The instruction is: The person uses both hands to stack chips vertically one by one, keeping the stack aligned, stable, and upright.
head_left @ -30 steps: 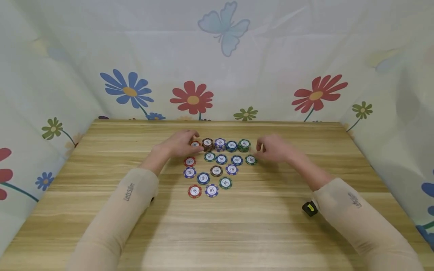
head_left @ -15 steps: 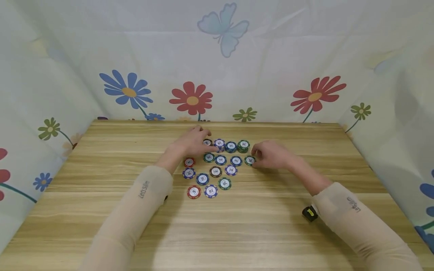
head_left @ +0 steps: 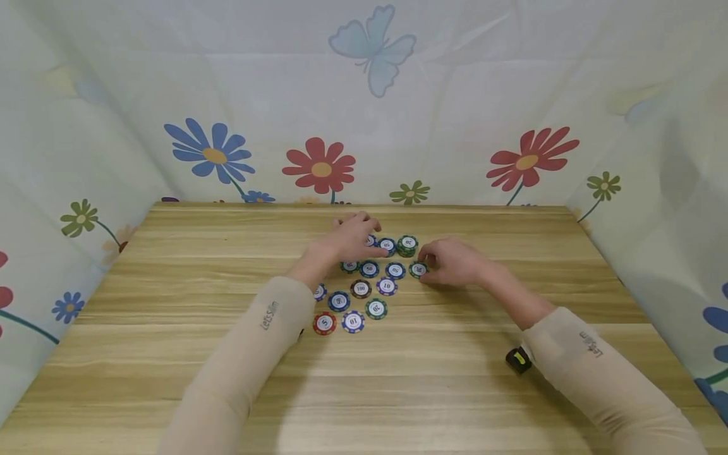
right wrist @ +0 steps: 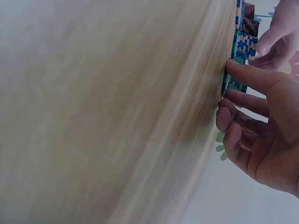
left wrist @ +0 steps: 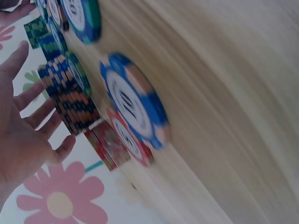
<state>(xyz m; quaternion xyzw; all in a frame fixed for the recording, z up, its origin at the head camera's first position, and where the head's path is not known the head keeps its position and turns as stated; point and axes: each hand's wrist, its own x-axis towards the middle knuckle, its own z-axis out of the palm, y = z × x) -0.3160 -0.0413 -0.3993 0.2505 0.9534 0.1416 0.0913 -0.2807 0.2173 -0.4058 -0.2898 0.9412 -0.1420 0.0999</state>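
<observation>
Pinching green chip (head_left: 418, 270) in fingers of right hand (head_left: 455, 262) | holding fingers of left hand (head_left: 347, 240) spread by blue stack (head_left: 387, 244) | with green stack (head_left: 407, 244) between both

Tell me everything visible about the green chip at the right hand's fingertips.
The green chip is a thin, plastic-looking disc: green rim with paler marks, white centre printed with what looks like 20. It appears flat on the table, right of a blue chip with a small gap between, and below the green stack in the head view. The right hand pinches its edge between thumb and finger.
</observation>
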